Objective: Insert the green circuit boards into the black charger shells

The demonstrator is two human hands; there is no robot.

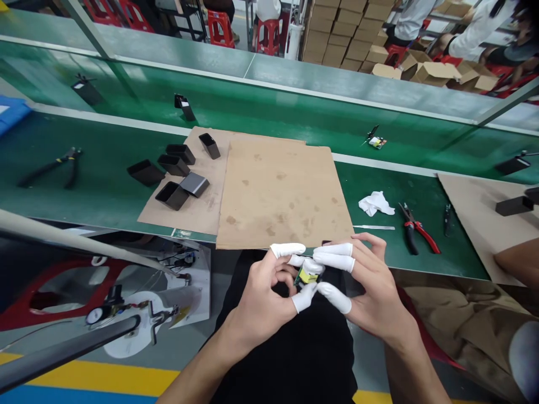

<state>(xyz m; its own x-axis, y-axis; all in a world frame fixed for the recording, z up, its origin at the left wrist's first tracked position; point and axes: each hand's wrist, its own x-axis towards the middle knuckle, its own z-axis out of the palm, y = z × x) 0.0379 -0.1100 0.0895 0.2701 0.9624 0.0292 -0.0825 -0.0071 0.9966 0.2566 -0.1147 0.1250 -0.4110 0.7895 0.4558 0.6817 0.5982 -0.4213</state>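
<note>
A small circuit board [309,276] with a yellow-wrapped part and white filler is held just off the table's near edge, above my lap. My left hand [269,292] grips its left side between thumb and fingers, the tips covered by white finger cots. My right hand [364,280], also in white finger cots, closes on its right side with thumb below and fingers above. Fingers cover much of the board. A brown cardboard sheet [282,193] lies on the table just beyond both hands.
Several black housings [172,195] stand at left on cardboard. Black-handled pliers [56,168] lie farther left. At right are a crumpled white cloth [376,203], red-and-black pliers [416,230] and a neighbour's arm [520,261]. Another board [377,142] lies on the green conveyor belt [269,106].
</note>
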